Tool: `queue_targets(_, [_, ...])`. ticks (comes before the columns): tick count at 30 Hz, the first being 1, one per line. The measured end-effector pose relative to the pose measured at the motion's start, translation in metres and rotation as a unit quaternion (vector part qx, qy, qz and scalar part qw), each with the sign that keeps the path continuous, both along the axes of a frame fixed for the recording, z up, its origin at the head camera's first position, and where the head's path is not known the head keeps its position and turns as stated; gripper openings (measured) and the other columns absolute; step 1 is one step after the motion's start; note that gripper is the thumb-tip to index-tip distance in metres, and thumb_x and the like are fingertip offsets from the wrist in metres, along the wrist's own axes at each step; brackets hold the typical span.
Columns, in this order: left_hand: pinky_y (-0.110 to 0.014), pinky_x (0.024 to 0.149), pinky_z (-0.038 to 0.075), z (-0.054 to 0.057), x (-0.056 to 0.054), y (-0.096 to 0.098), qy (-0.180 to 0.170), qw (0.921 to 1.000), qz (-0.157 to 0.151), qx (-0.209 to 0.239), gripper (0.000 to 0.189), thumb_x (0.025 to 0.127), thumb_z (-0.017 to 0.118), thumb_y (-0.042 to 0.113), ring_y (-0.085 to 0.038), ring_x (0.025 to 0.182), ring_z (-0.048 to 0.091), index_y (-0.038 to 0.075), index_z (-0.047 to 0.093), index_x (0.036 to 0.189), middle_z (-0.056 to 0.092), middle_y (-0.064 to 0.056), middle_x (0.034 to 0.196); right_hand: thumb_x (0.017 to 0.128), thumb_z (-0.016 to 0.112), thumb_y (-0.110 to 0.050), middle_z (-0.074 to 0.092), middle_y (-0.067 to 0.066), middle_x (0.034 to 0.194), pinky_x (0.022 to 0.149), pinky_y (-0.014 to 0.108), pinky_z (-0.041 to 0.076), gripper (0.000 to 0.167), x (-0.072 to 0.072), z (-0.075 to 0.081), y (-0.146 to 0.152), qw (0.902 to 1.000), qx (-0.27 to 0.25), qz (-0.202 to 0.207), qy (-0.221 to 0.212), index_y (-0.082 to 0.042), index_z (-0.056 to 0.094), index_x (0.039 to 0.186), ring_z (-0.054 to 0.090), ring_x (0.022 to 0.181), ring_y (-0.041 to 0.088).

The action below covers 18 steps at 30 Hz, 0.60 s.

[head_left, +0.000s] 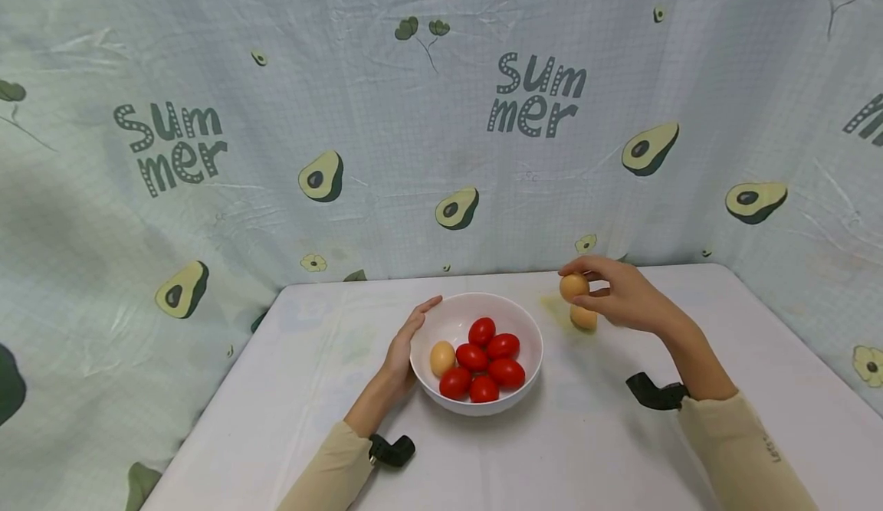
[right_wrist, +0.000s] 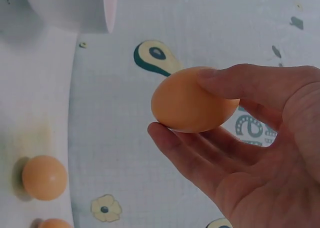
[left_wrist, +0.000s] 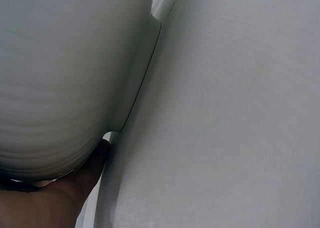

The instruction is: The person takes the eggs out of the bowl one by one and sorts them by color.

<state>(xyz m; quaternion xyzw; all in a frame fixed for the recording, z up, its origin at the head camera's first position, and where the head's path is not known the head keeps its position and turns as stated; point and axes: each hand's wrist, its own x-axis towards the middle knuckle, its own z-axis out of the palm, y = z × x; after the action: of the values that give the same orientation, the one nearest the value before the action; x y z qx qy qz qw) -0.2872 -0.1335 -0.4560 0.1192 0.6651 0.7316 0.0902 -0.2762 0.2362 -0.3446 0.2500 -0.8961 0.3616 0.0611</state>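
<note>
My right hand point(head_left: 624, 293) pinches a brown egg point(right_wrist: 192, 100) between thumb and fingertips, raised over the far right part of the table. Close below it, another egg point(head_left: 583, 318) lies on the tabletop. Two eggs show there in the right wrist view, one point(right_wrist: 44, 178) whole and one cut off by the frame's lower edge. Left of them stands a white bowl point(head_left: 476, 410) with several red tomatoes point(head_left: 506, 373) and one pale brown egg point(head_left: 442, 358) inside. My left hand point(head_left: 402, 350) rests along the bowl's left side with fingers extended; its thumb touches the outer wall in the left wrist view.
A white table point(head_left: 290, 388) lies beneath everything. Behind it and at both sides hangs a pale curtain point(head_left: 386, 128) printed with avocados and lettering. A faint yellowish stain point(head_left: 555, 308) marks the cloth near the loose eggs. Dark camera mounts point(head_left: 393, 451) sit on both wrists.
</note>
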Motion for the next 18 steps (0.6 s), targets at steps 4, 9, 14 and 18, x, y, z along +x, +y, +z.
queue_targets(4, [-0.048,0.131,0.022,0.001,0.0,0.0,-0.007,1.0,0.003,0.002,0.052,0.111,0.02,0.031,-0.029,0.156,0.032,0.024,0.037,0.16,0.029,0.0,0.17,0.094,0.074,-0.011,0.07,0.009,0.125,0.099,0.042,0.059,0.035,-0.002,-0.002,0.008,0.9999,0.002,-0.01,0.005,-0.01,0.066,0.128,0.065,0.116,0.029])
queue_targets(9, [-0.049,0.131,0.02,0.002,0.0,0.0,-0.01,0.9999,0.001,0.004,0.052,0.111,0.02,0.031,-0.029,0.156,0.031,0.024,0.037,0.16,0.028,0.0,0.17,0.096,0.074,-0.017,0.069,0.01,0.128,0.094,0.016,0.053,0.038,-0.003,-0.004,0.02,0.9998,0.003,-0.018,0.008,-0.01,0.065,0.132,0.064,0.117,0.029])
queue_targets(14, [-0.049,0.131,0.02,0.0,-0.001,0.0,-0.01,0.9999,0.0,0.007,0.052,0.111,0.02,0.031,-0.03,0.156,0.031,0.024,0.037,0.16,0.028,0.0,0.17,0.097,0.072,-0.022,0.067,0.01,0.132,0.096,0.029,0.053,0.041,-0.005,-0.003,0.03,0.9991,0.015,-0.038,-0.008,-0.012,0.064,0.136,0.063,0.121,0.032])
queue_targets(18, [-0.049,0.131,0.02,-0.001,-0.002,0.0,-0.007,0.9999,-0.004,0.009,0.053,0.111,0.02,0.031,-0.031,0.156,0.031,0.022,0.035,0.161,0.028,-0.002,0.171,0.099,0.07,-0.028,0.066,0.01,0.134,0.096,0.036,0.053,0.043,-0.006,-0.004,0.036,0.9982,0.016,-0.055,-0.019,-0.013,0.063,0.138,0.062,0.125,0.036])
